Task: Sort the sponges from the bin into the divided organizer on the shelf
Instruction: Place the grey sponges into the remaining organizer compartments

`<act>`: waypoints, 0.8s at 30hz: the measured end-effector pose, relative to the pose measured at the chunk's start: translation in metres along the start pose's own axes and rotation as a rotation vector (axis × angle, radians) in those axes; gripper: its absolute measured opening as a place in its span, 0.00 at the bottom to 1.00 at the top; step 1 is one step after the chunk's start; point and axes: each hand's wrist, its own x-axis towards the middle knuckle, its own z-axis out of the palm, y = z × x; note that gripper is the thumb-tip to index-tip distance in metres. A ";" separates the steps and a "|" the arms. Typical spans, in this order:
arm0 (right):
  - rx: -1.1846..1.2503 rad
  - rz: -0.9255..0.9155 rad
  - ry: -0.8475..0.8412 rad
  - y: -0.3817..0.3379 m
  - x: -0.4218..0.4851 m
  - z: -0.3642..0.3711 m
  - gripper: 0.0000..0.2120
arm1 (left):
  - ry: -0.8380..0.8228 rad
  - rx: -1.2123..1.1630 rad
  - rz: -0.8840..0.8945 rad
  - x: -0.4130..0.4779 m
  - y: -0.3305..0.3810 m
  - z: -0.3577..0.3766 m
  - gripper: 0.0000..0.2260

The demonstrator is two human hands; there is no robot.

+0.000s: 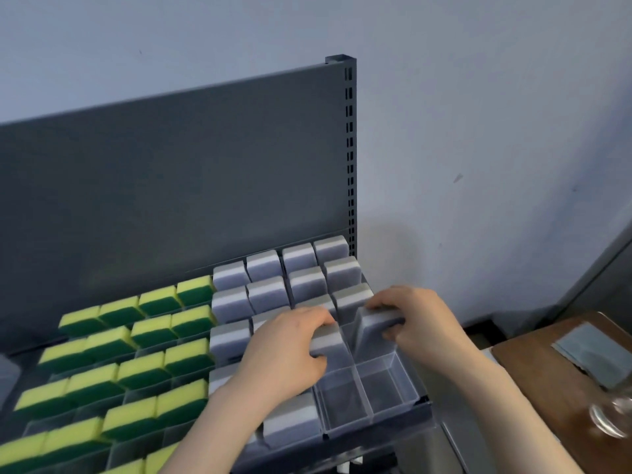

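A clear divided organizer (pixel 408 388) lies on the dark shelf. Its left part holds several yellow-green sponges (pixel 143 369) standing on edge; its right part holds several grey sponges (pixel 270 282). My left hand (pixel 284 350) grips a grey sponge (pixel 330 340) that stands in a compartment of the second column from the right. My right hand (pixel 413 319) grips another grey sponge (pixel 374 328) tilted over a compartment in the rightmost column. In front of both hands, two compartments (pixel 345 395) at the front right stand empty. The bin is out of view.
The shelf's grey back panel (pixel 171 183) and slotted upright (pixel 349 148) rise behind the organizer. To the right stands a brown wooden table (pixel 547 381) with a grey flat item (pixel 595 350) and a clear glass (pixel 615 415). A pale wall lies behind.
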 end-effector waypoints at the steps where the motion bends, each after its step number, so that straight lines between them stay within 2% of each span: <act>1: -0.020 -0.003 -0.013 -0.002 0.002 0.001 0.24 | -0.006 0.024 -0.006 0.002 0.000 0.001 0.20; 5: -0.074 -0.013 -0.054 -0.001 0.006 0.011 0.24 | -0.042 0.127 -0.022 0.012 -0.001 0.008 0.22; 10: -0.060 0.041 -0.074 0.009 0.002 0.032 0.22 | -0.101 0.244 -0.032 0.017 -0.001 0.025 0.20; 16: -0.036 0.035 -0.082 0.014 0.001 0.035 0.21 | -0.048 0.268 -0.041 0.016 -0.003 0.032 0.20; 20: -0.049 -0.015 -0.099 0.015 -0.002 0.034 0.22 | -0.041 0.278 -0.061 0.012 0.003 0.030 0.18; 24: -0.065 -0.097 -0.195 0.017 0.001 0.020 0.23 | -0.032 0.277 -0.095 0.011 0.010 0.024 0.16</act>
